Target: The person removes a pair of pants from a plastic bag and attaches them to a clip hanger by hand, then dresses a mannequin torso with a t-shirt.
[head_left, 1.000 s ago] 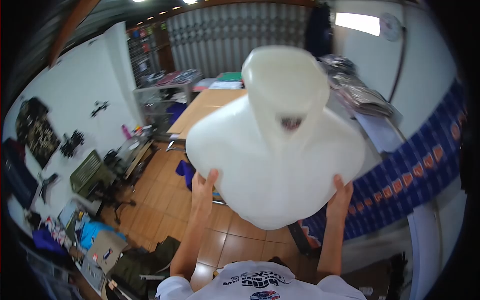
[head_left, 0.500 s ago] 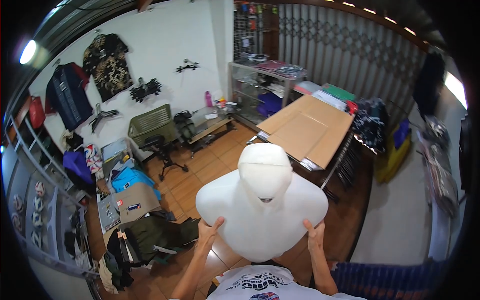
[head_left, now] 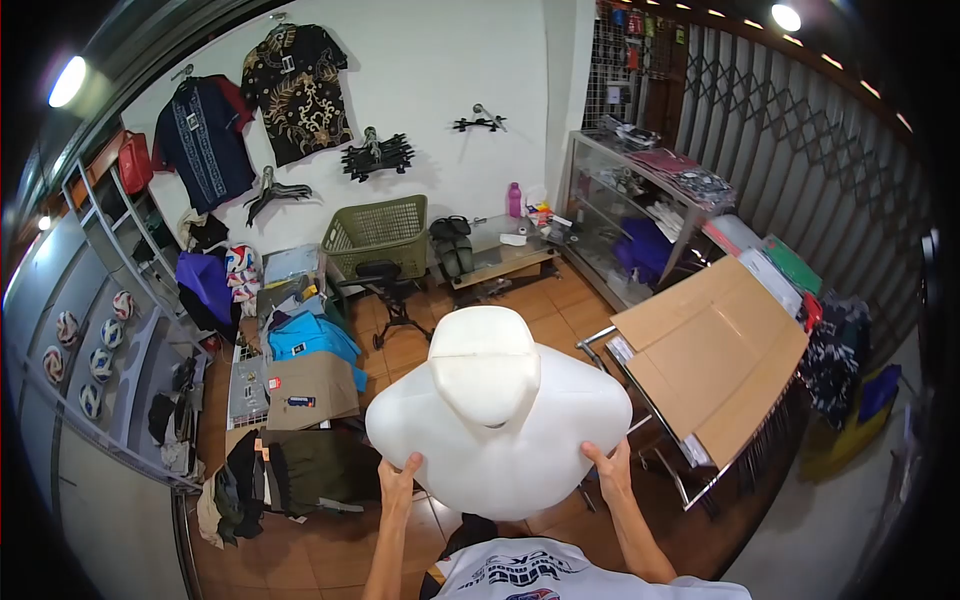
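Note:
A white torso mannequin (head_left: pixel 500 460) with a head stands or hangs upright in front of my chest. My left hand (head_left: pixel 397 480) grips its lower left side, thumb over the front. On the other side, my right hand (head_left: pixel 612 468) clasps the mannequin the same way with the thumb on top. The fingers of both hands are partly hidden behind it. Below it my white printed shirt (head_left: pixel 530 570) shows.
Flat cardboard (head_left: pixel 710 350) covers a metal-framed rack at right. Folded clothes (head_left: pixel 310 385) lie on a low stand at left. Behind are a green basket (head_left: pixel 375 235), a small black chair (head_left: pixel 390 295) and a glass display case (head_left: pixel 620 215). Shirts (head_left: pixel 300 95) hang on the wall.
The view has turned left, so the room appears shifted right. Both hands still hold the mannequin, which sits slightly further left in view.

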Tool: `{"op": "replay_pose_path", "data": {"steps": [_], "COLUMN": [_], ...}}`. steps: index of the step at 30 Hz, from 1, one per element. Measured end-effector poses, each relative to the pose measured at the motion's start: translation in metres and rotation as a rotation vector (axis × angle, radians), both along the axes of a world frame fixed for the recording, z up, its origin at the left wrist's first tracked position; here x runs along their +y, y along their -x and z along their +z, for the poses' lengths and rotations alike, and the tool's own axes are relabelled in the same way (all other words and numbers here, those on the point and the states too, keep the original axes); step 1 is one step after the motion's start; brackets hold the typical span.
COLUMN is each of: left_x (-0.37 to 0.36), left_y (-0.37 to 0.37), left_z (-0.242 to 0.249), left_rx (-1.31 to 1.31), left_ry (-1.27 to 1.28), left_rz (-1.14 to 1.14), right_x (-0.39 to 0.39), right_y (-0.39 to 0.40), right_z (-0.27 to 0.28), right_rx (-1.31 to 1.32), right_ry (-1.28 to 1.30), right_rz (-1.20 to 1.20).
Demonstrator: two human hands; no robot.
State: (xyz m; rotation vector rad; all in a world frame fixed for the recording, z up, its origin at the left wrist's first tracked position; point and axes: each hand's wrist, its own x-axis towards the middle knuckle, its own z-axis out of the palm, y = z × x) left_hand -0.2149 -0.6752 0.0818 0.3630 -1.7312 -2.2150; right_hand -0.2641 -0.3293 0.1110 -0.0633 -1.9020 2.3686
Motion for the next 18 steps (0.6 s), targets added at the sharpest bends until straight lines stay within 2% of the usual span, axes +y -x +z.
{"op": "replay_pose_path", "data": {"steps": [8, 14, 18], "left_x": [-0.039, -0.058, -0.055], "left_y": [0.165, 0.293, 0.376], "left_z": [0.016, 0.045, 0.065], "left_rx": [0.049, 0.024, -0.014], "left_ry": [0.013, 0.153, 0.157], "left_rz": [0.033, -0.126, -0.246], "right_x": [-0.041, -0.065, -0.065], "right_y": [0.157, 0.250, 0.302], "right_z": [0.006, 0.011, 0.001], "right_rx": [0.097, 0.116, 0.116], "right_ry": [-0.030, 0.045, 0.093], "right_rz": [-0.045, -0.178, -0.291]}}
